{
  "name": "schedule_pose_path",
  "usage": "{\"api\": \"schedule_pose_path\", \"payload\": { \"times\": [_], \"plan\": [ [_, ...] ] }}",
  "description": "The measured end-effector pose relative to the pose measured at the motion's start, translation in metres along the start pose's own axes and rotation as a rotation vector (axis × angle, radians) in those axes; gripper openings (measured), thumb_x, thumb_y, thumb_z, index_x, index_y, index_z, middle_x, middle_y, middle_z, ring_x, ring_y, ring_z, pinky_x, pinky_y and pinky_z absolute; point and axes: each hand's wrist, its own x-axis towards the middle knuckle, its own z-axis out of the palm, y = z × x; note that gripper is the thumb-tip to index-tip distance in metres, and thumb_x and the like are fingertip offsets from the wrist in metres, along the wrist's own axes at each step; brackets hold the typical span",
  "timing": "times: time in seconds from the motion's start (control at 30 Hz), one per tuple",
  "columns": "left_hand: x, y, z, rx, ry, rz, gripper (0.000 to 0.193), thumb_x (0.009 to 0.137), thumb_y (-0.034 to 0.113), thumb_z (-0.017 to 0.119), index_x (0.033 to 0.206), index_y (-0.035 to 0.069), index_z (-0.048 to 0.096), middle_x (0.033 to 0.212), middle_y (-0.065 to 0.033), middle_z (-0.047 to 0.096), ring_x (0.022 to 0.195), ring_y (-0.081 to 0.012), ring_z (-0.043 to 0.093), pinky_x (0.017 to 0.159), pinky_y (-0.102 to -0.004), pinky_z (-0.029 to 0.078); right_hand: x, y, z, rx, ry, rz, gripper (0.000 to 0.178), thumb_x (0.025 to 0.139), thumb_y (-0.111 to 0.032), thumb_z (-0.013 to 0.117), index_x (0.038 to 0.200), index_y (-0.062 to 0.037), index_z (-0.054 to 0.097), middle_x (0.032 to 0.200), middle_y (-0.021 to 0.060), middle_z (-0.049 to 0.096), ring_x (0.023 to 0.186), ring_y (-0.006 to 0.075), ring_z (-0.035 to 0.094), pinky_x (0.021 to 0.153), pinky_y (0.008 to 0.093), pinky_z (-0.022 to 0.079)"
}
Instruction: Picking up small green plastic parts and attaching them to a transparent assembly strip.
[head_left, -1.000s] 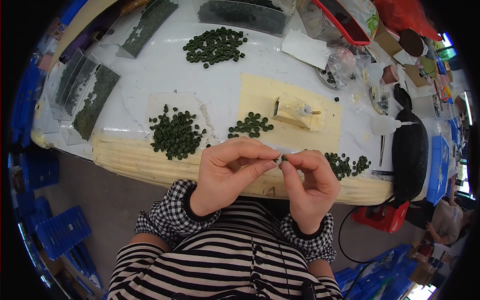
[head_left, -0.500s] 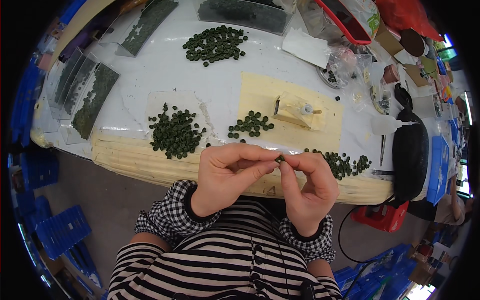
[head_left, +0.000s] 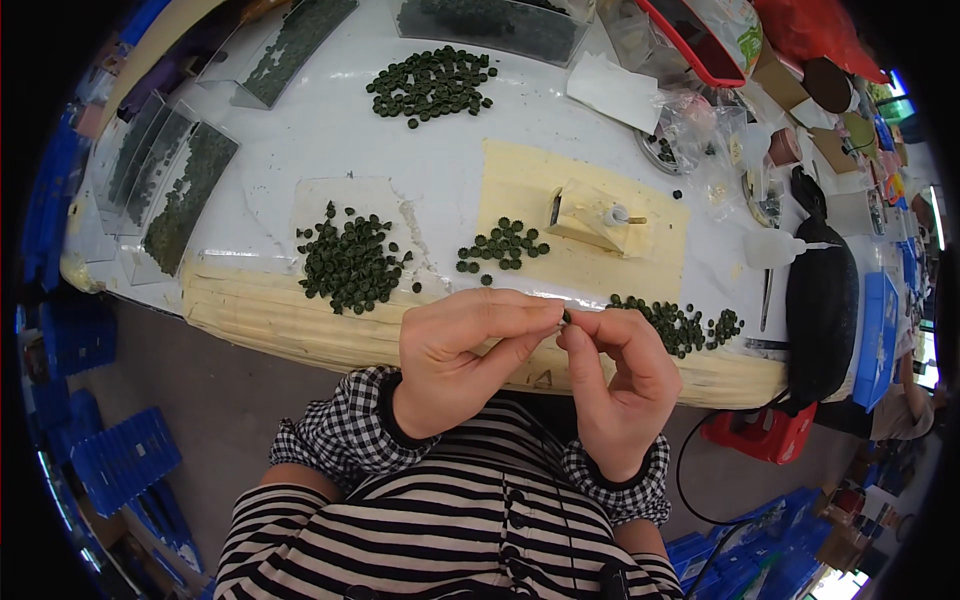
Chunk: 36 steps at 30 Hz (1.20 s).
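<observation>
Between the fingertips of both hands is a small dark green round piece (head_left: 567, 317), mostly covered by the fingers. My left hand (head_left: 463, 350) pinches it from the left with thumb and index finger. From the other side, my right hand (head_left: 622, 375) grips it the same way. Just beyond the hands lies a small group of dark green toothed caps (head_left: 505, 244), partly on a yellow sheet (head_left: 510, 180). A larger heap of green pieces (head_left: 350, 262) sits left of my left hand. More green caps (head_left: 680, 325) are scattered beyond my right hand.
A taped block with a metal peg (head_left: 600, 218) stands on the yellow sheet. Farther back are another green pile (head_left: 432, 85) and clear bins (head_left: 190, 195). To the right lie a white squeeze bottle (head_left: 775, 248), a black bag (head_left: 820, 310) and a red-cased phone (head_left: 695, 40).
Both hands have shifted very slightly to the right. The small piece between the fingertips has turned a little, and the fingers now cover it differently.
</observation>
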Motion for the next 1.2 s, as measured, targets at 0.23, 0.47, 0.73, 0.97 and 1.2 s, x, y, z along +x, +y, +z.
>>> {"api": "schedule_pose_path", "payload": {
  "times": [0.23, 0.47, 0.73, 0.97, 1.2],
  "plan": [
    [0.001, -0.001, 0.001, 0.092, -0.014, 0.062, 0.022, 0.080, -0.008, 0.069, 0.100, -0.001, 0.071, 0.096, -0.0152, 0.071, 0.082, -0.0201, 0.070, 0.070, -0.0258, 0.056, -0.001, -0.004, -0.001, -0.138, -0.021, -0.121, 0.015, 0.078, 0.009, 0.069, 0.092, 0.0041, 0.068, 0.084, 0.0125, 0.067, 0.072, 0.0193, 0.064, 0.065, 0.0258, 0.050],
    [-0.001, 0.002, 0.000, -0.319, 0.010, -0.254, 0.019, 0.085, -0.009, 0.064, 0.103, -0.004, 0.069, 0.102, -0.0138, 0.069, 0.091, -0.0171, 0.068, 0.080, -0.0256, 0.056, -0.001, 0.000, -0.008, -0.050, -0.103, -0.144, 0.023, 0.079, 0.009, 0.068, 0.102, 0.0032, 0.070, 0.086, 0.0121, 0.066, 0.074, 0.0183, 0.064, 0.066, 0.0249, 0.050],
    [0.000, -0.003, -0.004, -0.407, -0.020, -0.264, 0.020, 0.085, -0.009, 0.065, 0.104, -0.005, 0.069, 0.100, -0.0134, 0.069, 0.091, -0.0165, 0.068, 0.082, -0.0258, 0.056, -0.003, -0.002, -0.010, 0.015, -0.168, -0.080, 0.025, 0.084, 0.010, 0.061, 0.108, 0.0053, 0.068, 0.089, 0.0123, 0.064, 0.082, 0.0179, 0.062, 0.075, 0.0266, 0.049],
    [-0.002, -0.003, -0.004, -0.345, -0.040, -0.237, 0.019, 0.085, -0.009, 0.065, 0.103, -0.005, 0.069, 0.097, -0.0136, 0.070, 0.088, -0.0164, 0.068, 0.080, -0.0258, 0.056, -0.004, 0.007, -0.011, 0.072, -0.182, -0.128, 0.028, 0.080, 0.009, 0.068, 0.107, 0.0028, 0.070, 0.087, 0.0099, 0.066, 0.074, 0.0155, 0.061, 0.065, 0.0236, 0.049],
    [0.000, -0.003, -0.007, -0.491, -0.061, -0.340, 0.017, 0.087, -0.008, 0.064, 0.103, -0.007, 0.067, 0.100, -0.0147, 0.069, 0.091, -0.0167, 0.068, 0.084, -0.0261, 0.057, -0.005, 0.007, -0.009, 0.053, -0.169, -0.159, 0.031, 0.080, 0.008, 0.069, 0.110, 0.0013, 0.070, 0.085, 0.0085, 0.064, 0.071, 0.0144, 0.059, 0.062, 0.0228, 0.047]
  ]
}}
